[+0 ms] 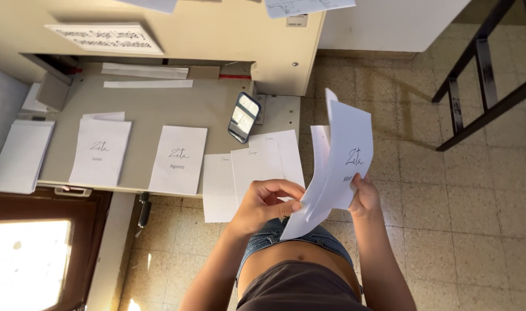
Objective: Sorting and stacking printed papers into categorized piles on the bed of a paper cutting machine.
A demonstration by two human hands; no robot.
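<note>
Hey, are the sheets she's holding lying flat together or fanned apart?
Fanned apart. The sheets curve away from each other, edges separated; the right hand holds one side while the left hand pinches a lower edge.

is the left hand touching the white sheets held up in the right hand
Touching. The head view shows the left hand pinching the lower edge of the white sheets.

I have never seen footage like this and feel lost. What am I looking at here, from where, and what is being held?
There is no machine: a camera on a person's head looks down at their own two bare hands. The right hand holds a fanned bundle of white printed paper sheets; the left hand pinches one sheet's lower edge. On the grey work table lie a stack of blank white sheets, two piles of white printed cards, overlapping white sheets and a dark smartphone.
</note>
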